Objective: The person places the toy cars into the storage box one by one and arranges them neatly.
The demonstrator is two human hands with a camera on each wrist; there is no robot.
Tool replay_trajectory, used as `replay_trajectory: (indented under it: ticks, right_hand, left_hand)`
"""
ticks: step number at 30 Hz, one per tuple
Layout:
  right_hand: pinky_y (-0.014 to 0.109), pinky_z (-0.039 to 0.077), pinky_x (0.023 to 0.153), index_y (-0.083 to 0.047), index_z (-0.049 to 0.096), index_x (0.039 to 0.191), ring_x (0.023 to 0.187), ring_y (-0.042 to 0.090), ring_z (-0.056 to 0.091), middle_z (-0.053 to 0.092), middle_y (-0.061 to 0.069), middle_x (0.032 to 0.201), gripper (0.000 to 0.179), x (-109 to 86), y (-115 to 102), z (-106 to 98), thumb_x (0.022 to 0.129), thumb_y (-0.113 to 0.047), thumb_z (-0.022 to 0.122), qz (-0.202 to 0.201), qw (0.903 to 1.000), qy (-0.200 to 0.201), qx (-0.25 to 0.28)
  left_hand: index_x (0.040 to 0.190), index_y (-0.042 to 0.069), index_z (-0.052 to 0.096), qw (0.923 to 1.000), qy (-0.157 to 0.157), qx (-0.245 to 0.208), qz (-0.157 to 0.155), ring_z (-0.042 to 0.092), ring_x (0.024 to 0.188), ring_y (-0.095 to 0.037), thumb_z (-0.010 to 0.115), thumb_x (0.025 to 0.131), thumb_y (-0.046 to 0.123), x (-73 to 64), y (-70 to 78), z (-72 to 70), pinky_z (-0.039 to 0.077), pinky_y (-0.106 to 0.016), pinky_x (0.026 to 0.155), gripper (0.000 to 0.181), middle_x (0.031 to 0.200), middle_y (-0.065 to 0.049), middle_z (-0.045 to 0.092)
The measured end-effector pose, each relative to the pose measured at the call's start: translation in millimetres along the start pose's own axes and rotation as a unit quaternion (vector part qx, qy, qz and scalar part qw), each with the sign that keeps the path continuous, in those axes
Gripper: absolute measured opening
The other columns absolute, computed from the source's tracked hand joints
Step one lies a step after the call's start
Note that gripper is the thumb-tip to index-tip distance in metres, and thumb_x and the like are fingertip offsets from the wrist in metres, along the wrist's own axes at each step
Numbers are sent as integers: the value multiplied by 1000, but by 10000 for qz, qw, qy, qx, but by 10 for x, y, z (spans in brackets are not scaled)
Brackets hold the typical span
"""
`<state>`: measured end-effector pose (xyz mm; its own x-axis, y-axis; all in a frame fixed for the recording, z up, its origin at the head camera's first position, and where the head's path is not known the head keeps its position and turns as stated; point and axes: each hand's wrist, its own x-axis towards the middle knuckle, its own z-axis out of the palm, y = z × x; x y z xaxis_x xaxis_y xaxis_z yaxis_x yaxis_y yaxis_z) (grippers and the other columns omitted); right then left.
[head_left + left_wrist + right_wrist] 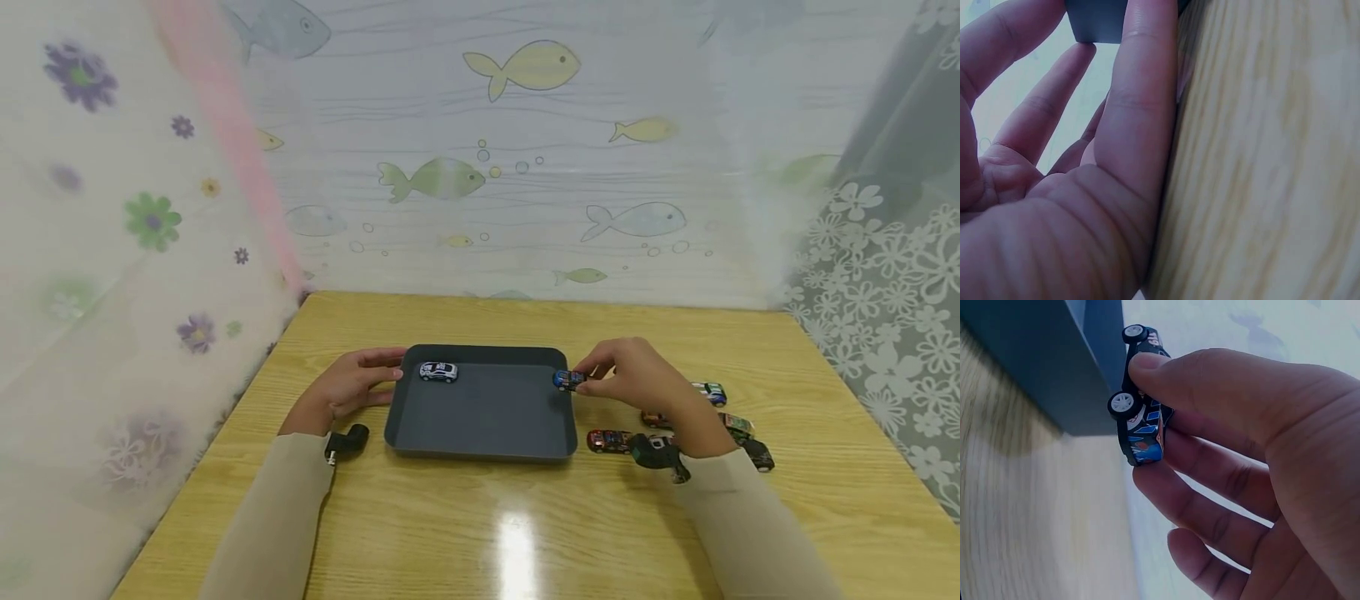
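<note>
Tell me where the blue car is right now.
In the head view, the blue car is right of centre, pinched in the right hand at the right rim of the tray, near the far corner.

From where I stand, the person's left forearm [262, 525], in a beige sleeve, slants in from the near left of the tray [480, 421], and the left hand [352, 385] lies low beside its left wall, fingers [1141, 94] spread, nearly straight, tips touching it. The right forearm [757, 525], sleeved alike, angles in from the near right, bringing the right hand [637, 375] just beyond the tray's right rim, where thumb [1210, 378] and fingertips meet in a pinch while the little finger [1194, 553] curls loosely apart.
</note>
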<state>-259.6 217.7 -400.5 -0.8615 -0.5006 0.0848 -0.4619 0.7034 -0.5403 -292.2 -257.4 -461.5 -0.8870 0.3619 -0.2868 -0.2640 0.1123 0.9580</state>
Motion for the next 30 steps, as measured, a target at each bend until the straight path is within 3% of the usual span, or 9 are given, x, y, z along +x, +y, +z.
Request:
replay_trajectory:
  ticks: [21,30]
  right_hand:
    - [35,59,78,-21,83,104,88,9,69,74,-8,100,17,302,-321,112,89,-29,85,-303,9994,-191,-36]
    - [29,58,70,-19,83,103,81,6,66,72,-8,96,16,431,-434,159,89,-26,85,-539,9982,-242,35]
  left_hand:
    - [157,12,45,9999,51,-99,-64,60,130,-17,70,101,15,0,-38,-4,60,-40,100,62,165,-12,36]
    - [158,12,44,9999,-4,-62,93,53,139,-26,70,101,16,15,-43,-23,58,-42,103,63,166,-14,34]
